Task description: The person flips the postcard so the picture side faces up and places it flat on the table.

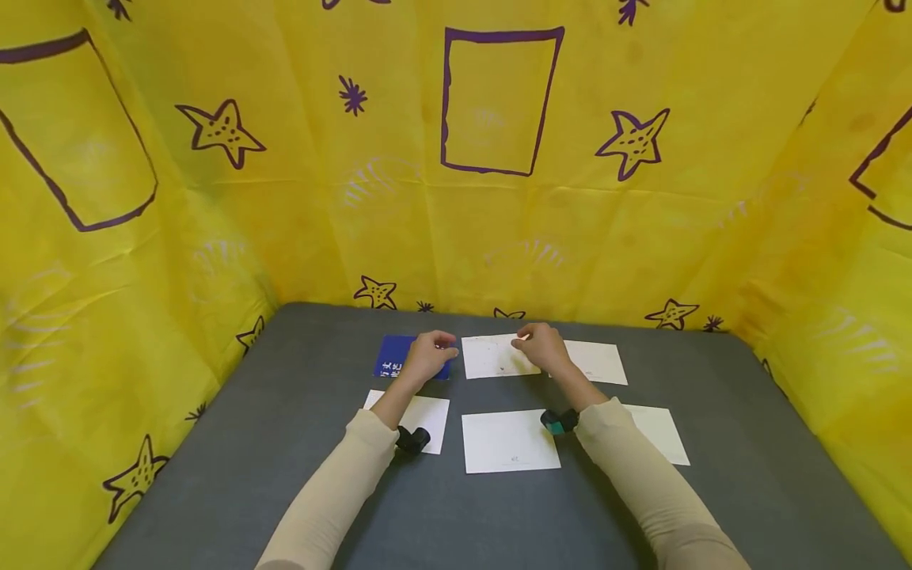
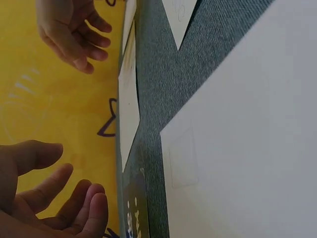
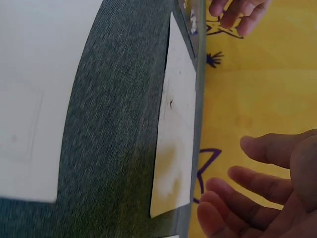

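My left hand (image 1: 427, 355) hovers over a dark blue card (image 1: 388, 352) with white characters, at the back left of two rows of cards. Its fingers are loosely bent with nothing between them, as the left wrist view also shows. Above the right end of the white back middle card (image 1: 492, 356) is my right hand (image 1: 540, 347), fingers relaxed and holding nothing. A shadow falls on that card (image 3: 173, 148) in the right wrist view. Small faint marks show on its face. Beside it lies the white back right card (image 1: 598, 362), partly hidden by the right hand.
In the front row lie a left white card (image 1: 431, 416), a middle one (image 1: 509, 443) and a right one (image 1: 655, 431); the forearms partly cover the outer two. All rest on a dark grey tabletop (image 1: 299, 443). Yellow cloth (image 1: 427, 229) with purple drawings surrounds the table's back and sides.
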Tool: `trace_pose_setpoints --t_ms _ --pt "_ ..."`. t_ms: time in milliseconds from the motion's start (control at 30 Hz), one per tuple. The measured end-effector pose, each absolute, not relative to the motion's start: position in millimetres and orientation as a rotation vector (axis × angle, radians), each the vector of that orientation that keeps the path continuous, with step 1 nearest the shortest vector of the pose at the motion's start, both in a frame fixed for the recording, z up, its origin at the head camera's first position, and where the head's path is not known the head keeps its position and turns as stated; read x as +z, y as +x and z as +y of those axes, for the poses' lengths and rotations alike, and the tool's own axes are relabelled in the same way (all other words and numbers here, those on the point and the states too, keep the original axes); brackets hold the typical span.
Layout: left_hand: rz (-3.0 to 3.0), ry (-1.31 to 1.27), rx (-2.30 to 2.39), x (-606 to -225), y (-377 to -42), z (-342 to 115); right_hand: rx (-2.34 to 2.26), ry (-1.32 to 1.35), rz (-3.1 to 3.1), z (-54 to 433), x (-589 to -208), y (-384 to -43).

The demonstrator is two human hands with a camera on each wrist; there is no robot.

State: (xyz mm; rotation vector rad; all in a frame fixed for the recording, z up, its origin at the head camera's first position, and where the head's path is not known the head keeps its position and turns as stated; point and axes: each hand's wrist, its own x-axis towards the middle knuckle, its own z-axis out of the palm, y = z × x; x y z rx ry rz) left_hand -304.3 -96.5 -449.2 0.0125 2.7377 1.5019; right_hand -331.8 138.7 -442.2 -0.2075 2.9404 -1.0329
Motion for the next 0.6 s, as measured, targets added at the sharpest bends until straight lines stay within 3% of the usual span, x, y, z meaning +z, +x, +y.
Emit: trace_pose_setpoints --t_ms 600 --pt "2.754 0.013 1.293 -453 -306 -61 -0.732 -0.141 2.989 149 -447 -330"
